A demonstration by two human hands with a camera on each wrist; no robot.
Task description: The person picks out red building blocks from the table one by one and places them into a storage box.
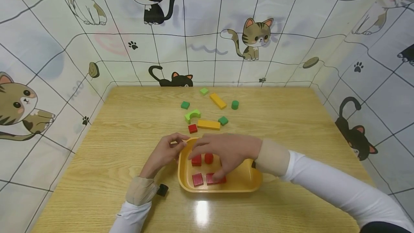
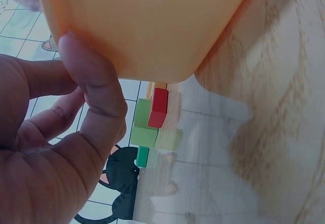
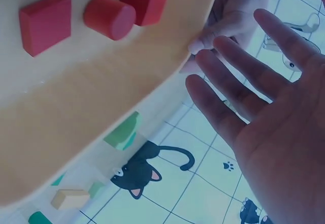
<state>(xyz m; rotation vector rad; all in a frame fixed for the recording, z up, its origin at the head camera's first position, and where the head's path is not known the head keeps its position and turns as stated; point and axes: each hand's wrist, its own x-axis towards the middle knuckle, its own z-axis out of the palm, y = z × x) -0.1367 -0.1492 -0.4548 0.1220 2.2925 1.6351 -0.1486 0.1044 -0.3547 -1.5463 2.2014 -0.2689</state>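
Note:
A yellow tray [image 1: 239, 182] lies on the table. My left hand [image 1: 164, 154] pinches its far left corner; up close, the thumb [image 2: 89, 61] rests against the tray wall. Over the tray, my right hand [image 1: 229, 150] reaches with its fingers spread and loosely extended, and the right wrist view shows nothing in the palm [image 3: 289, 132]. Inside the tray are a red cube [image 1: 196, 160], a red cylinder [image 1: 208, 158], a red square block [image 1: 197, 179] and a red long block [image 1: 211, 179]. The right thumb overlaps the long block in the head view.
Beyond the tray lie a small red block [image 1: 192, 128], two yellow bars [image 1: 208, 124], a light green arch [image 1: 192, 115], a dark green cylinder [image 1: 235, 104] and several small green blocks [image 1: 223, 120]. A cat-print cloth [image 1: 207, 53] stands around the wooden table [image 1: 129, 118].

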